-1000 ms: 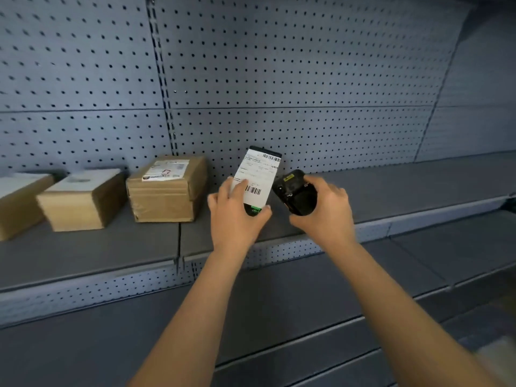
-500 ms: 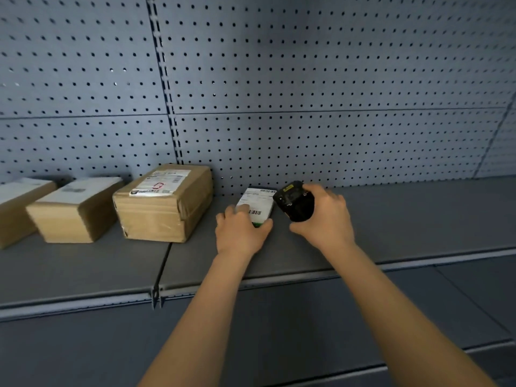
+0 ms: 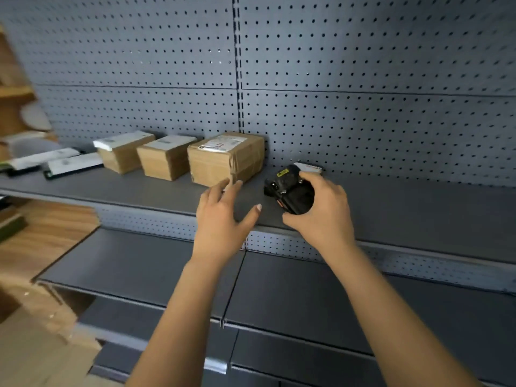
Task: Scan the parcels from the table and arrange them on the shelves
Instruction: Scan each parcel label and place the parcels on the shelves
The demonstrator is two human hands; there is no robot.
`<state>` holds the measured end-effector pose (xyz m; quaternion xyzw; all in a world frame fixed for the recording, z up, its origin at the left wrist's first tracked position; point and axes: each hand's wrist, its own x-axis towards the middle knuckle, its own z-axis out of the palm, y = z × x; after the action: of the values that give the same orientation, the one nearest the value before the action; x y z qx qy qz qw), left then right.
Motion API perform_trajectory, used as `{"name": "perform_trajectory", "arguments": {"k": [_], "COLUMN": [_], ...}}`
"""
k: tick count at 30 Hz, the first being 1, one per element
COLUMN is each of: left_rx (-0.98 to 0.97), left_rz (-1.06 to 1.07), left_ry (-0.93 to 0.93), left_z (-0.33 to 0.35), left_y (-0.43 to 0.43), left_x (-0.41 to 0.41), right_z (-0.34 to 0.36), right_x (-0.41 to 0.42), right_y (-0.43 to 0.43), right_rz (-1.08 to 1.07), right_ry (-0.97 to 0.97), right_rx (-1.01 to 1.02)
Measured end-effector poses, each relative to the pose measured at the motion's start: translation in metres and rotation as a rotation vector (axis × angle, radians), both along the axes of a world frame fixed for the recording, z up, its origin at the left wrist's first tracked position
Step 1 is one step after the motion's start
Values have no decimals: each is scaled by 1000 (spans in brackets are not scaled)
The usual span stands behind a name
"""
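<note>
the left hand (image 3: 223, 219) hovers over the front of the grey shelf (image 3: 405, 208), its fingers (image 3: 216, 192) spread and holding nothing, close to the nearest brown box (image 3: 226, 160). the right hand (image 3: 324, 216) curls round a black scanner (image 3: 290, 192). behind it a flat parcel (image 3: 308, 167) lies on the shelf against the pegboard (image 3: 363, 129) (mostly hidden by the scanner). another brown box (image 3: 164, 160) sits further left.

readable text: none | label on parcel (image 3: 226, 159): blurred | sticker on scanner (image 3: 289, 191): blurred
</note>
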<state>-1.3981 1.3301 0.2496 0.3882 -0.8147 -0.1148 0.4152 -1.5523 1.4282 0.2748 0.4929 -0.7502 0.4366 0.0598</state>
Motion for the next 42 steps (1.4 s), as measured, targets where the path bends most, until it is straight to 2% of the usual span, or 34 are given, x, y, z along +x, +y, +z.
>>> {"name": "perform_trajectory", "arguments": {"k": [8, 14, 22, 30, 37, 42], "left_rx": [10, 52, 98, 189, 293, 308], "left_rz": [303, 506, 662, 750, 811, 846], "left_ry": [-41, -42, -73, -47, 6, 10], "left_z": [-19, -36, -59, -85, -107, -116], "left_y": [28, 37, 7, -35, -91, -164], "left_x": [149, 262, 426, 569, 641, 682], "right_z": [-23, -46, -75, -115, -138, -154], "right_x": [123, 236, 402, 549, 625, 669], "right_y": [-27, -58, -115, -182, -251, -330], "right_rz": [317, 527, 699, 750, 782, 814], "right_ry": [-51, -95, -124, -200, -250, -284], "right_rx": [-45, -7, 14, 41, 100, 113]}}
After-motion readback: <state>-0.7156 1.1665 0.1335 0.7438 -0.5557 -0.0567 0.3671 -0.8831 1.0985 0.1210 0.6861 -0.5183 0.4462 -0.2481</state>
